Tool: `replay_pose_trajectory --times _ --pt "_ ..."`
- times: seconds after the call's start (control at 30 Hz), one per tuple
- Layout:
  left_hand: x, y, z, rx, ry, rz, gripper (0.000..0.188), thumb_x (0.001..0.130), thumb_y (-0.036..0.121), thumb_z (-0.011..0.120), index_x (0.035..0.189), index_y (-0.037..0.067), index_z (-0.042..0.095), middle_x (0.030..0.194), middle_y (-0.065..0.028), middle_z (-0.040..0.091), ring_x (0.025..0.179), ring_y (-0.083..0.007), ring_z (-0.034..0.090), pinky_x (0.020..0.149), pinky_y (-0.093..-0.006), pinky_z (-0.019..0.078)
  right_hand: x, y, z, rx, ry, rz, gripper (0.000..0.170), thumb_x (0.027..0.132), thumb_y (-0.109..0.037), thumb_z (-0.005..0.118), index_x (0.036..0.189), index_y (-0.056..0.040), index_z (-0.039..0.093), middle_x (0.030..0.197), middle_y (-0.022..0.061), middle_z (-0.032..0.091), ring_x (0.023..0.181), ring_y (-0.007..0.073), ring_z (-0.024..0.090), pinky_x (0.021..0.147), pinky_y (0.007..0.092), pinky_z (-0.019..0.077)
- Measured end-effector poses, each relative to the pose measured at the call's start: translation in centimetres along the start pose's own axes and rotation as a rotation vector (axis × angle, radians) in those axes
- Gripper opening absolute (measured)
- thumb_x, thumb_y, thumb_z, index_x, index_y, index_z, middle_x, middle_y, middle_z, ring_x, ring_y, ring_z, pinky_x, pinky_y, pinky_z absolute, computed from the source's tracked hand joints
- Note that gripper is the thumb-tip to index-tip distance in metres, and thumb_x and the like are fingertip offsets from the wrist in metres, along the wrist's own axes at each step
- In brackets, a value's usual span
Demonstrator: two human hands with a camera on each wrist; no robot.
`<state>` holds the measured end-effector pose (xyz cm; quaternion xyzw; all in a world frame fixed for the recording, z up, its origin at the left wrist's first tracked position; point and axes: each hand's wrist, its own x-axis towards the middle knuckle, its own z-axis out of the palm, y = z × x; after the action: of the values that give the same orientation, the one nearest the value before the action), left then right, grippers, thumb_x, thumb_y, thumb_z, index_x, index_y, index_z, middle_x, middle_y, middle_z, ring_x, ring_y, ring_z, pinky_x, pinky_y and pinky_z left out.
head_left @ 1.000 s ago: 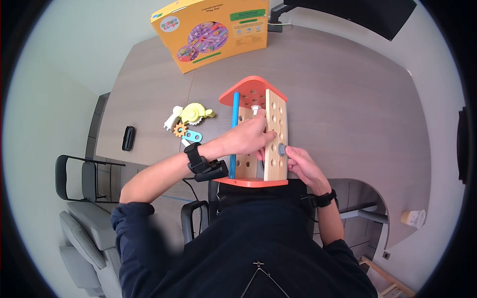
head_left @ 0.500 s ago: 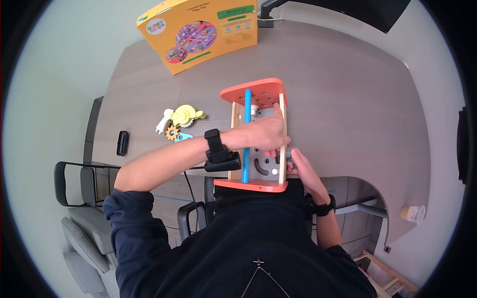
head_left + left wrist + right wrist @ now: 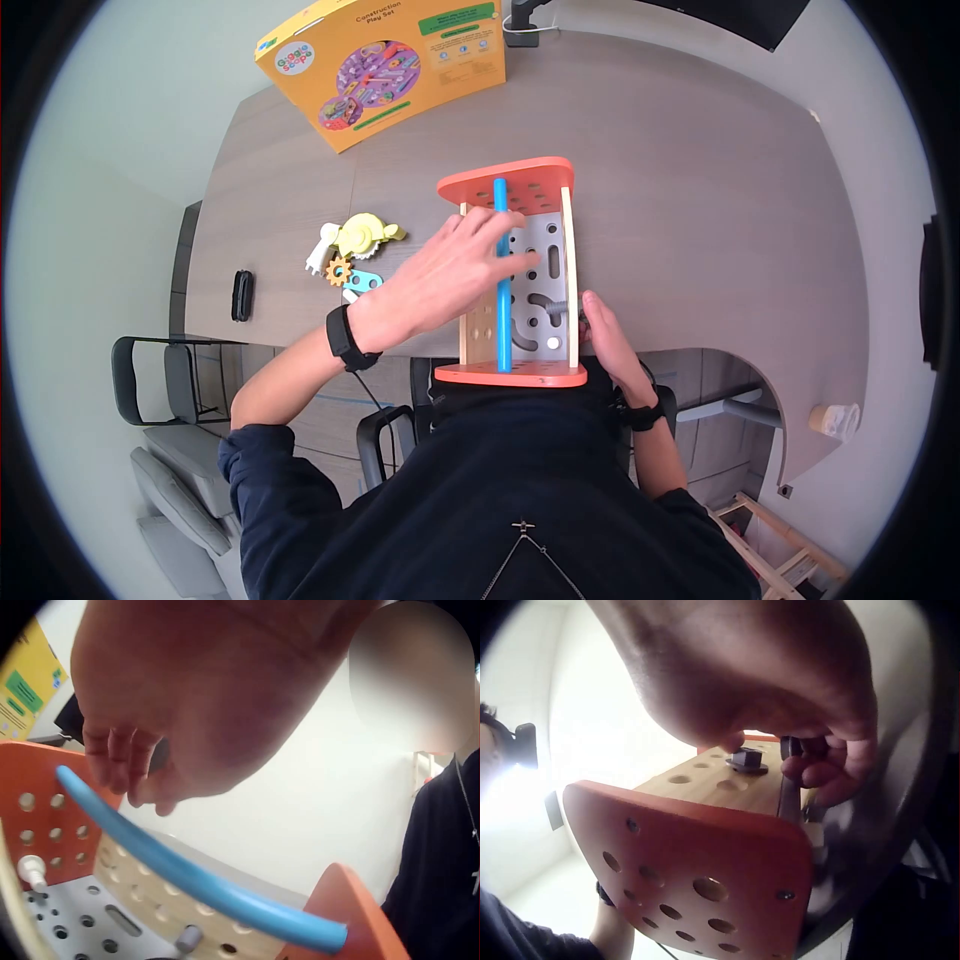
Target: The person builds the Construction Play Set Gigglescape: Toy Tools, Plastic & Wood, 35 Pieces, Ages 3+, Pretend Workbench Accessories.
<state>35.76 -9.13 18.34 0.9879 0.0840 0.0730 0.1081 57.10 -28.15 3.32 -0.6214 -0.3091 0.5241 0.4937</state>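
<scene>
My left hand [image 3: 447, 268] hovers over a toy toolbox's blue rod [image 3: 502, 290], fingers spread and holding nothing. The toolbox has orange end panels [image 3: 507, 181], wooden sides [image 3: 571, 265] and a grey perforated base [image 3: 520, 285]. A grey bolt [image 3: 189, 939] pokes inward through the right side; its hex head [image 3: 746, 757] shows outside. Against that side is my right hand [image 3: 612, 345], thumb tip near the bolt head. Its curled fingers [image 3: 821, 774] hold a dark grey piece [image 3: 789, 746] whose kind I cannot tell. A white screw [image 3: 32, 871] sits in one orange panel.
Left of the toolbox lie a yellow-and-white toy piece [image 3: 362, 236], an orange gear [image 3: 339, 271] and a turquoise strip [image 3: 362, 282]. Further left is a black case [image 3: 242, 296]. A yellow play set box [image 3: 385, 75] stands at the back; a cup [image 3: 834, 422] is at the far right.
My left hand has drawn out of the toolbox, up and left over the blue rod. The bolt has gone further in through the right side. The toolbox has turned, showing its base.
</scene>
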Motion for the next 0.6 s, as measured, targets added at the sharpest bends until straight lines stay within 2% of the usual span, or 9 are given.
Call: replay_pose_trajectory --times 0.1,0.2,0.3,0.4,0.5,0.6 --pt "-1.1 -0.6 1.3 0.076 0.000 0.142 0.032 0.084 0.003 0.070 0.116 0.006 0.071 0.134 -0.0112 0.065 0.141 -0.0328 0.056 0.115 -0.0467 0.0511 0.1 -0.1 0.7 0.021 0.021 0.034 0.051 0.120 -0.044 0.032 0.112 -0.0034 0.062 0.087 0.0009 0.061 0.075 0.0092 0.057 0.069 0.0292 0.0500" --pt "-0.9 -0.8 2.1 0.109 -0.007 0.196 0.021 0.085 0.007 0.070 0.107 0.005 0.068 0.136 -0.0101 0.065 0.143 -0.0326 0.056 0.115 -0.0432 0.0538 0.0 0.3 0.7 -0.068 0.006 0.086 0.054 0.119 -0.043 0.031 0.118 -0.0001 0.063 0.094 0.0084 0.068 0.083 0.0179 0.064 0.077 0.0346 0.0529" --pt "-1.0 -0.3 2.7 0.116 0.067 0.209 0.019 0.086 0.008 0.069 0.104 0.005 0.066 0.137 -0.0101 0.065 0.142 -0.0310 0.058 0.109 -0.0394 0.0590 0.5 2.5 1.0 -0.228 0.072 -0.133 0.056 0.119 -0.043 0.031 0.123 0.0030 0.063 0.103 0.0188 0.072 0.095 0.0320 0.069 0.089 0.0422 0.0531" --pt "-1.2 0.5 3.2 0.164 0.116 0.238 0.019 0.087 0.007 0.069 0.105 0.006 0.065 0.138 -0.0099 0.065 0.143 -0.0296 0.057 0.102 -0.0369 0.0633 -0.1 1.8 0.3 -0.264 0.038 0.002 0.057 0.119 -0.042 0.030 0.127 0.0038 0.062 0.112 0.0257 0.071 0.108 0.0417 0.068 0.099 0.0469 0.0500" --pt "-1.5 0.9 3.4 0.140 0.119 0.208 0.019 0.087 0.006 0.068 0.106 0.007 0.065 0.139 -0.0093 0.065 0.145 -0.0287 0.056 0.098 -0.0360 0.0652 0.1 2.7 0.1 -0.284 0.017 0.029 0.057 0.118 -0.043 0.030 0.128 0.0025 0.062 0.112 0.0264 0.071 0.107 0.0428 0.068 0.097 0.0472 0.0510" --pt "-1.4 0.8 3.6 0.123 0.145 0.206 0.020 0.088 0.005 0.068 0.107 0.007 0.064 0.140 -0.0081 0.065 0.147 -0.0277 0.054 0.090 -0.0347 0.0676 -0.3 2.0 0.4 -0.332 0.031 0.020 0.053 0.118 -0.041 0.033 0.129 0.0018 0.062 0.113 0.0253 0.072 0.107 0.0402 0.070 0.096 0.0459 0.0522"
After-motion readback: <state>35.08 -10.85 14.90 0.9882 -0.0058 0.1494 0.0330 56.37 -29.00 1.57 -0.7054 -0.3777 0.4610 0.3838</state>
